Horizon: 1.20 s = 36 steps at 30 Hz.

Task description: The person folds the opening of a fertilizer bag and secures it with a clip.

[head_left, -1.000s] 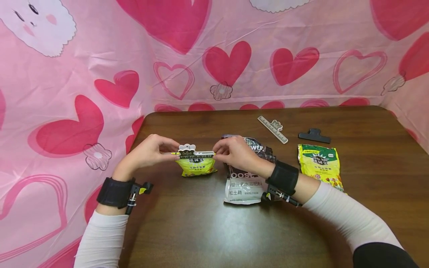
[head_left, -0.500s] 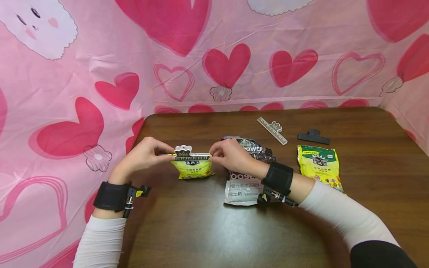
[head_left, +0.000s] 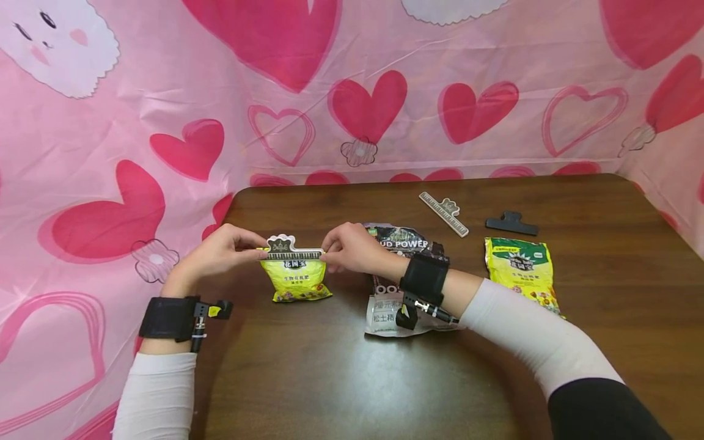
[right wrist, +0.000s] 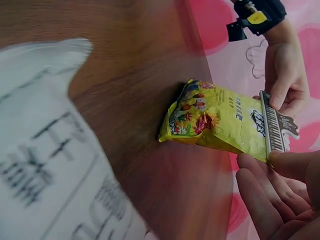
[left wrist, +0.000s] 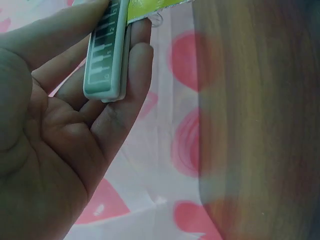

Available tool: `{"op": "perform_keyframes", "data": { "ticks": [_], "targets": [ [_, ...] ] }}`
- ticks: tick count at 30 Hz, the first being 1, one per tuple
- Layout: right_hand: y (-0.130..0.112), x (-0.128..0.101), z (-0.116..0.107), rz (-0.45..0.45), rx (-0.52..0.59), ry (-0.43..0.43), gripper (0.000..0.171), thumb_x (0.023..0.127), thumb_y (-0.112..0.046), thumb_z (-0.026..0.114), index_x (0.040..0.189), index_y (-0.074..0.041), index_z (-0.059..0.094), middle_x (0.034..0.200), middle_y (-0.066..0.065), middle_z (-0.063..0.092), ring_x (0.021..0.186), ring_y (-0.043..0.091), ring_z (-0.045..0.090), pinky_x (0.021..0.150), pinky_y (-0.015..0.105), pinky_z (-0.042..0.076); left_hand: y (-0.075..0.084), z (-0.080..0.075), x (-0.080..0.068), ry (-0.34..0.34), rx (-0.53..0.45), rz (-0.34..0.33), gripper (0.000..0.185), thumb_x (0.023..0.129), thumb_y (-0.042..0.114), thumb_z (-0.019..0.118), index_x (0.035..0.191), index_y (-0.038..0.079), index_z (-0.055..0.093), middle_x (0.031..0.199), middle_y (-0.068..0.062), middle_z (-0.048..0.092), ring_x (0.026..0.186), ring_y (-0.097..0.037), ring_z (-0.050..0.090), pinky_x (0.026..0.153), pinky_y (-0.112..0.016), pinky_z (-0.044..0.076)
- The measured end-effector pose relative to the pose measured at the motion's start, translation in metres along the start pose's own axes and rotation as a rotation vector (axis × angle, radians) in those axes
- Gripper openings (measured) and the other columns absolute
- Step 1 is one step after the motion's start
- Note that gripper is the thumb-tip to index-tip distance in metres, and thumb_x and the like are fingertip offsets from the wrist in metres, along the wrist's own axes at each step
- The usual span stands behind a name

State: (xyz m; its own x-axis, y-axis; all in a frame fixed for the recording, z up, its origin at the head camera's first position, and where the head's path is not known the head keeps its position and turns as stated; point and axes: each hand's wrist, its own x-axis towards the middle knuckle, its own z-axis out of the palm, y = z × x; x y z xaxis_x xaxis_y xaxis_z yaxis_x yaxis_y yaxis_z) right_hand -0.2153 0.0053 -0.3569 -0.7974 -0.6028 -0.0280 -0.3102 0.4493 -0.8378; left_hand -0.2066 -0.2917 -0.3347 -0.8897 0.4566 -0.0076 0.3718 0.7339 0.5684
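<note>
A small yellow fertilizer bag [head_left: 297, 282] has a white bag clip [head_left: 291, 253] with a piano-key pattern across its top edge. My left hand [head_left: 222, 247] pinches the clip's left end, thumb in front and fingers behind, as the left wrist view shows. At the other end, my right hand [head_left: 352, 247] pinches the clip's end and the bag's upper corner between thumb and index finger. In the right wrist view, flowers are printed on the bag's lower part [right wrist: 197, 107]. Whether its bottom touches the table cannot be told.
Under my right forearm lies a dark and silver bag [head_left: 385, 318], partly hidden. Another yellow and green bag [head_left: 519, 269] lies to its right. Behind them are a second white clip [head_left: 444, 214] and a black clip [head_left: 511, 223] on the brown table [head_left: 308, 366]. Pink heart-patterned cloth [head_left: 374, 36] hangs around.
Both hands have moved left with the clipped yellow bag between them. More of the bag's front now shows below the clip. The other bags and clips have stayed in place.
</note>
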Motion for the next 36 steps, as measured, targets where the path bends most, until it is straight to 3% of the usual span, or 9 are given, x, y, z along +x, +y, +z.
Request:
{"op": "perform_keyframes", "data": {
  "ticks": [4, 15, 23, 36],
  "targets": [
    [0.001, 0.011, 0.002, 0.065, 0.077, 0.005, 0.014, 0.091, -0.009, 0.071, 0.100, 0.002, 0.071, 0.088, 0.018, 0.076, 0.077, 0.033, 0.075, 0.068, 0.042, 0.061, -0.008, 0.001, 0.004, 0.011, 0.012, -0.051, 0.022, 0.090, 0.027, 0.073, 0.107, 0.014, 0.077, 0.092, -0.001, 0.076, 0.080, -0.009, 0.061, 0.072, -0.021, 0.051],
    [0.011, 0.036, 0.010, 0.178, 0.141, 0.058, 0.020, 0.090, -0.010, 0.072, 0.104, 0.004, 0.071, 0.088, 0.018, 0.076, 0.079, 0.033, 0.075, 0.069, 0.039, 0.061, -0.030, 0.009, 0.017, 0.023, 0.014, -0.135, 0.028, 0.093, 0.027, 0.069, 0.115, 0.010, 0.074, 0.101, -0.008, 0.075, 0.088, -0.020, 0.062, 0.080, -0.028, 0.053],
    [0.017, 0.038, 0.012, 0.236, 0.180, 0.068, 0.023, 0.091, -0.011, 0.071, 0.106, 0.005, 0.070, 0.090, 0.019, 0.076, 0.079, 0.031, 0.075, 0.071, 0.038, 0.061, -0.033, 0.017, 0.027, 0.027, 0.040, -0.161, 0.028, 0.092, 0.024, 0.070, 0.115, 0.007, 0.074, 0.106, -0.013, 0.074, 0.093, -0.024, 0.061, 0.086, -0.036, 0.053],
    [0.027, 0.043, 0.017, 0.248, 0.164, 0.106, 0.022, 0.091, -0.010, 0.071, 0.106, 0.006, 0.070, 0.087, 0.019, 0.076, 0.070, 0.025, 0.075, 0.064, 0.033, 0.061, -0.034, 0.028, 0.036, 0.029, 0.090, -0.207, 0.028, 0.093, 0.023, 0.068, 0.115, 0.007, 0.074, 0.113, -0.018, 0.072, 0.104, -0.032, 0.062, 0.095, -0.052, 0.049]
  ]
}}
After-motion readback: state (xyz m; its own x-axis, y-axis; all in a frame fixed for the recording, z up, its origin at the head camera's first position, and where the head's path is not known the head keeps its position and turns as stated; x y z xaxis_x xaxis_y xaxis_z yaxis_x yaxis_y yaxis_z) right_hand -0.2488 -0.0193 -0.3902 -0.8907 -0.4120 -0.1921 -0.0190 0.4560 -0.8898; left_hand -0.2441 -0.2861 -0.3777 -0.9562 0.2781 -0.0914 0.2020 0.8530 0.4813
